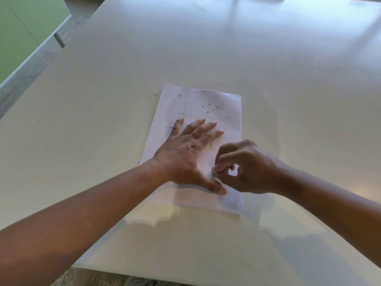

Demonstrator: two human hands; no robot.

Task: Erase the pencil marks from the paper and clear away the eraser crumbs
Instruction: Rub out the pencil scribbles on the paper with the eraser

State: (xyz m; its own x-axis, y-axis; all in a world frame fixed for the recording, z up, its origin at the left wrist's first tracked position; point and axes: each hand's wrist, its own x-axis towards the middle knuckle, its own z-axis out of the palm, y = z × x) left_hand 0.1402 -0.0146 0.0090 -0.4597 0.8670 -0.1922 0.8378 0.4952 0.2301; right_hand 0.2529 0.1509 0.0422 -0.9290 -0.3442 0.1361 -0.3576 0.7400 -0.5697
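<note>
Paper point(198, 112) lies flat mid-table point(288, 89), dark eraser crumbs point(208, 109) scattered over its far half. Left hand point(189, 149) flat on the sheet, fingers spread wide. Right hand point(245, 168) curled, pinching a small white eraser point(218, 168) against the paper beside the left thumb.

Both forearms bare, no sleeves; left hand point(186, 153) and right hand point(245, 168) ungloved, ringless
</note>
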